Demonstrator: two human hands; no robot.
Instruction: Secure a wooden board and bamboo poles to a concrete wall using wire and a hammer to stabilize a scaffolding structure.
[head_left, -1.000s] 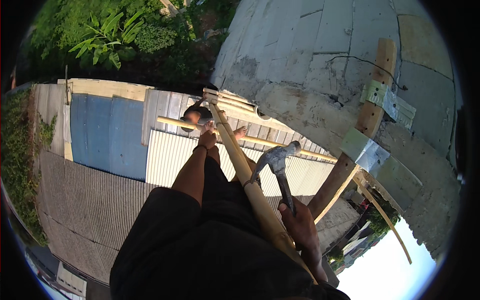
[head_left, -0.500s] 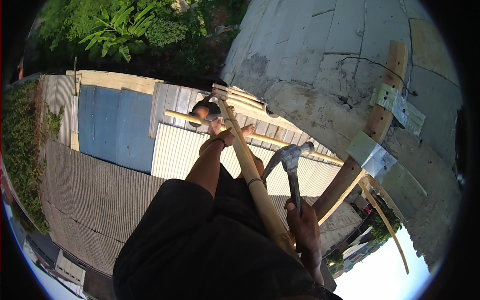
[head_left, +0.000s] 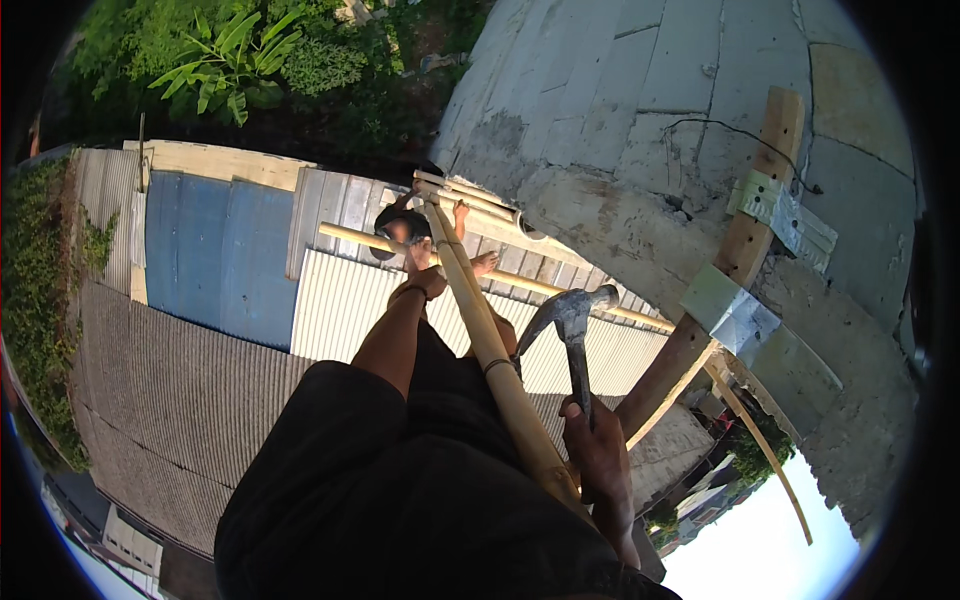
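Observation:
My right hand (head_left: pixel 597 445) is closed around the handle of a claw hammer (head_left: pixel 572 325), held upright with its metal head above the fist. Just left of it, a long bamboo pole (head_left: pixel 490 350) slopes past my body, with a dark tie wrapped around it partway along. My left hand (head_left: pixel 430 282), with a dark band at the wrist, is beside the upper part of this pole, a small gap apart. How its fingers are set is too unclear to tell. My bare foot (head_left: pixel 484 264) shows by a crossing bamboo pole (head_left: pixel 530 283).
Below, another person (head_left: pixel 400 228) in dark headwear is by the pole's far end. A concrete wall (head_left: pixel 620 210) rises on the right, with a wooden beam (head_left: pixel 752 240) and bent metal sheets (head_left: pixel 735 312) against it. Corrugated roofing (head_left: pixel 180 380) and blue sheets (head_left: pixel 215 255) lie far below left.
My left hand has shifted slightly left, away from the bamboo pole. The whole view has moved a little; my right hand still holds the hammer in much the same pose.

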